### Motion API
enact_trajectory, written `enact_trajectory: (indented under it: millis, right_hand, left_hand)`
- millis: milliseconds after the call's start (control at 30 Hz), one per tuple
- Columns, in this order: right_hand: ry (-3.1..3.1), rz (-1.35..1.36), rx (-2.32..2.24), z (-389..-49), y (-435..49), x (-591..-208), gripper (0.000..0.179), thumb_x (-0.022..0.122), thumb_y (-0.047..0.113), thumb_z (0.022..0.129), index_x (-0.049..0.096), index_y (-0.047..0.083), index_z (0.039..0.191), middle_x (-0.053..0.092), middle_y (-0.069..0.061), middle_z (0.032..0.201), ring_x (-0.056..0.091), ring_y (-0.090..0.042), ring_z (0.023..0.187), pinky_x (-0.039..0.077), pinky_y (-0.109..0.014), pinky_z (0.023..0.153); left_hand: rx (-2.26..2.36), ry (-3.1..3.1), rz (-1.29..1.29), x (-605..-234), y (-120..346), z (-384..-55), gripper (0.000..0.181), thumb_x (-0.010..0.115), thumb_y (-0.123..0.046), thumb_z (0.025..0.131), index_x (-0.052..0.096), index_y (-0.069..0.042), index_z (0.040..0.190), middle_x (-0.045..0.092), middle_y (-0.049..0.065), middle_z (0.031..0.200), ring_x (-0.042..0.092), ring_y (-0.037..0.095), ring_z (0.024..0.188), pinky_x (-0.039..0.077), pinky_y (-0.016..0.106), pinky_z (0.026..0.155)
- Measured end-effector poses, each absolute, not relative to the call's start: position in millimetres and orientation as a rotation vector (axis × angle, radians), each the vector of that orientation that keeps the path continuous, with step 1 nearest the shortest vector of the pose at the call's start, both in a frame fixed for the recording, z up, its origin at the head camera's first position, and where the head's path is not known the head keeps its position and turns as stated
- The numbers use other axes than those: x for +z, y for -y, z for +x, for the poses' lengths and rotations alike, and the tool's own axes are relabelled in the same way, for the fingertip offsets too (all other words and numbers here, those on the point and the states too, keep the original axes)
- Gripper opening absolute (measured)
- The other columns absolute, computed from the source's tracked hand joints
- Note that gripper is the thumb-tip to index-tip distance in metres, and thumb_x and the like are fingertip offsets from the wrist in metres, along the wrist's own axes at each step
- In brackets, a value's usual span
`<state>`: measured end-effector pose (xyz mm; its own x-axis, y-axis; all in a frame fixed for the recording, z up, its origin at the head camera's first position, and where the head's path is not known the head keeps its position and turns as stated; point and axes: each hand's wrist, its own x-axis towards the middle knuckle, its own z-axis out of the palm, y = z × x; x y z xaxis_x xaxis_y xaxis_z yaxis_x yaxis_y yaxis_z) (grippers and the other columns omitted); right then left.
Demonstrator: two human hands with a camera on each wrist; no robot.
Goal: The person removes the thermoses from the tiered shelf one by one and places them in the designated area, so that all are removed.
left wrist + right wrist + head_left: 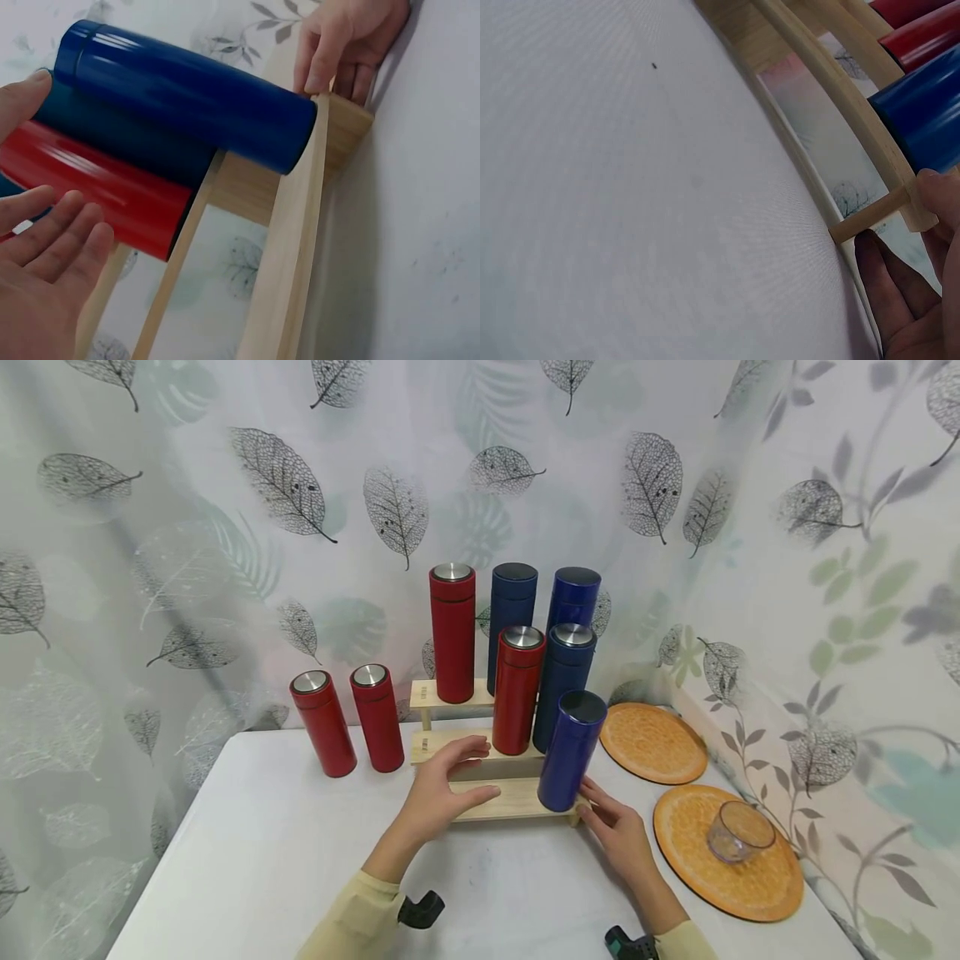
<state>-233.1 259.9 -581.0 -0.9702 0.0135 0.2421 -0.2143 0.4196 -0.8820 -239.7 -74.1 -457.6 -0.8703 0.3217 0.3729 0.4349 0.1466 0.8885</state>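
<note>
A three-tier wooden rack stands on the white table with thermos flasks upright on it. My right hand grips the right end of its lowest shelf, thumb above and fingers by the leg in the right wrist view. A glossy blue flask stands on that shelf, close to this hand. My left hand is held over the left of the lower shelves, fingers spread and holding nothing. Beyond it, a red flask and a dark blue flask share the middle shelf.
On the top shelf are a red flask, a navy flask and a glossy blue one. Two red flasks stand left of the rack. To the right lie two round orange mats, the nearer bearing a clear cup.
</note>
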Motion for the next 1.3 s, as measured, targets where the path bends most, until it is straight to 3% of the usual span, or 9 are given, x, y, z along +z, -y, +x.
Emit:
enact_trajectory:
  millis: [233,467,667,800,967,1100,1300]
  right_hand:
    - [2.435,0.179,1.6,-232,-258,-579,0.039,0.076,0.02,0.105,0.072,0.009,0.143,0.059,0.002,0.156,0.057,-0.027,0.143,0.052,-0.014,0.101]
    - [2.425,0.221,1.609,-233,-256,-579,0.041,0.075,0.019,0.106,0.07,0.008,0.144,0.057,0.001,0.157,0.056,-0.028,0.143,0.051,-0.014,0.101]
    - [2.438,0.191,1.592,-232,-256,-579,0.041,0.076,0.021,0.105,0.071,0.01,0.144,0.058,0.002,0.156,0.057,-0.025,0.142,0.052,-0.015,0.1]
    - [2.414,0.175,1.621,-231,-256,-577,0.04,0.077,0.022,0.104,0.073,0.011,0.142,0.059,0.004,0.154,0.057,-0.024,0.141,0.052,-0.014,0.1]
    - [2.435,0.177,1.608,-230,-257,-577,0.04,0.076,0.024,0.105,0.072,0.012,0.143,0.059,0.003,0.155,0.058,-0.025,0.14,0.053,-0.016,0.1]
    - [2.439,0.179,1.605,-230,-258,-578,0.04,0.076,0.025,0.105,0.072,0.012,0.143,0.059,0.003,0.156,0.058,-0.025,0.141,0.053,-0.016,0.1]
    - [2.436,0.189,1.604,-230,-258,-577,0.041,0.075,0.026,0.106,0.072,0.012,0.144,0.058,0.004,0.155,0.057,-0.025,0.141,0.052,-0.016,0.101]
  left_hand:
    - [-1.883,2.301,-0.824,-459,53,-249,0.068,0.089,-0.018,0.092,0.059,-0.006,0.152,0.065,0.014,0.147,0.062,0.026,0.135,0.051,0.053,0.115]
    - [-1.948,2.31,-0.81,-462,40,-252,0.066,0.09,-0.018,0.091,0.061,-0.003,0.149,0.066,0.013,0.145,0.061,0.038,0.135,0.049,0.058,0.115]
    - [-1.94,2.339,-0.794,-465,29,-256,0.065,0.089,-0.019,0.093,0.061,-0.004,0.149,0.068,0.007,0.142,0.062,0.032,0.135,0.05,0.052,0.116]
    - [-1.946,2.362,-0.771,-466,23,-256,0.067,0.09,-0.022,0.093,0.06,-0.005,0.151,0.069,0.002,0.14,0.064,0.025,0.132,0.05,0.055,0.115]
    - [-2.003,2.353,-0.755,-467,17,-258,0.068,0.089,-0.019,0.093,0.059,-0.004,0.151,0.068,0.008,0.142,0.064,0.03,0.133,0.048,0.059,0.116]
    - [-2.015,2.354,-0.767,-467,12,-260,0.069,0.089,-0.02,0.094,0.057,-0.003,0.153,0.064,0.015,0.147,0.061,0.035,0.137,0.049,0.054,0.116]
    - [-1.991,2.393,-0.736,-464,4,-261,0.066,0.088,-0.022,0.095,0.059,-0.009,0.153,0.064,0.01,0.148,0.063,0.03,0.136,0.051,0.043,0.115]
